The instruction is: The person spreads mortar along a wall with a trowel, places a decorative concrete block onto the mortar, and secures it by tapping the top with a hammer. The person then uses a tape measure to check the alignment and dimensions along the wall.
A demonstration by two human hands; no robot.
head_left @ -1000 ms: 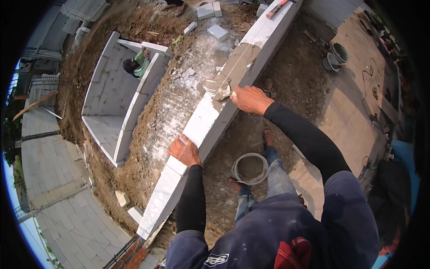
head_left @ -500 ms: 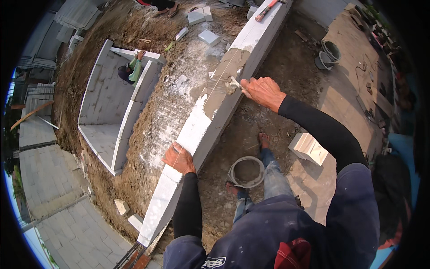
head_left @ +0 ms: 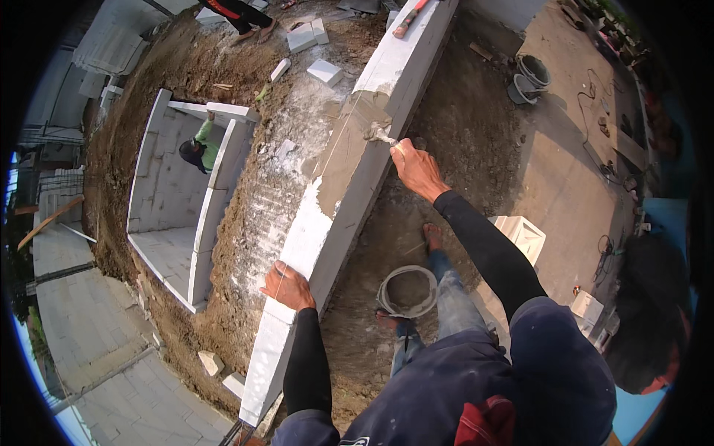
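My left hand (head_left: 286, 286) grips the top of the long white block wall (head_left: 312, 223), near its lower end, with fingers bent over a thin string line that runs along it. Farther up, my right hand (head_left: 418, 169) is closed round the handle of a trowel (head_left: 379, 130), whose mortar-smeared head rests on a band of wet grey mortar (head_left: 338, 167) on the wall top. A tool with a red handle (head_left: 409, 18) lies at the wall's far end. A round bucket of mortar (head_left: 407, 290) stands by my bare feet.
A person in light green sleeves (head_left: 201, 149) works inside a white block enclosure (head_left: 156, 186) at left; another person's legs (head_left: 238, 22) show at top. Loose blocks (head_left: 325, 72) lie on the dirt. Right are buckets (head_left: 532, 78), a white stack (head_left: 518, 238) and cables on concrete (head_left: 595, 104).
My right hand and trowel have moved up along the wall, and mortar covers more of its top toward my left hand, which stays in place. The view has shifted somewhat.
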